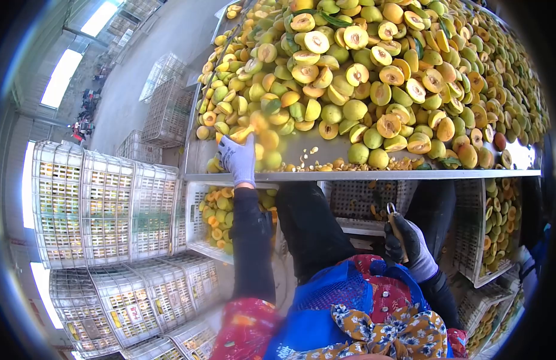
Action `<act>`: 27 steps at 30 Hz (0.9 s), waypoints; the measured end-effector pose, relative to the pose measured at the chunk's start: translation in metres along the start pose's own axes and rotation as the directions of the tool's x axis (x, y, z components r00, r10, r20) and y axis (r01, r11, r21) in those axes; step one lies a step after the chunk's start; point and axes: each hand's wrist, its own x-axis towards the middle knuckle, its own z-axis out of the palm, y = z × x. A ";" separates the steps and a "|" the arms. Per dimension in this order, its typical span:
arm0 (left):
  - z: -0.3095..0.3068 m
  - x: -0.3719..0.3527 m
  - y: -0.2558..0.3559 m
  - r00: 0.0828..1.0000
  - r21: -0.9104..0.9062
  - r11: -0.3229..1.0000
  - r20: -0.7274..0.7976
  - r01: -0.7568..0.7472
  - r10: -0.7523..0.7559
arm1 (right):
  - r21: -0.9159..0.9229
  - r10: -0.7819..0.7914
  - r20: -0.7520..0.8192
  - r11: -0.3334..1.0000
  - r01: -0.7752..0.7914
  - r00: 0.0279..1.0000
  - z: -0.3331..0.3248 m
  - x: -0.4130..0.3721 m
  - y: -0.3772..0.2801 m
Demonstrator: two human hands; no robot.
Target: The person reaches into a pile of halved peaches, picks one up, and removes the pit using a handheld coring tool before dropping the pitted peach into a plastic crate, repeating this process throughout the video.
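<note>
Table [295,146], right fingers [391,245] closed round tool [399,236]

Stacked crates [107,207] are standing on the left, while bright windows [62,78] are glowing farther off.

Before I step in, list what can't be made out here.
All in the head view:
- Whether the left hand grips anything: blur at its fingertips.
- Part of the tool: covered by the right hand.
- Lettering on the crate label: too small.
- Far end of the fruit pile: cut off by the top edge.
</note>
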 end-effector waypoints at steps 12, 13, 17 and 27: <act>-0.039 -0.120 0.050 0.887 -0.952 0.305 0.110 -0.036 0.449 | -0.647 -0.414 0.167 0.639 0.417 0.895 0.037 -0.013 -0.015; -0.048 -0.137 0.059 0.804 -0.947 0.188 0.321 0.260 0.502 | -0.804 -0.461 0.273 0.373 0.464 0.844 0.035 -0.016 -0.021; -0.045 -0.202 0.087 0.694 -0.832 0.000 0.463 0.555 0.552 | -0.882 -0.521 0.402 0.001 0.472 0.753 0.046 -0.030 -0.032; -0.078 -0.257 0.122 0.632 -0.819 0.375 0.574 0.434 0.521 | -0.895 -0.528 0.439 -0.182 0.408 0.727 0.037 -0.042 -0.028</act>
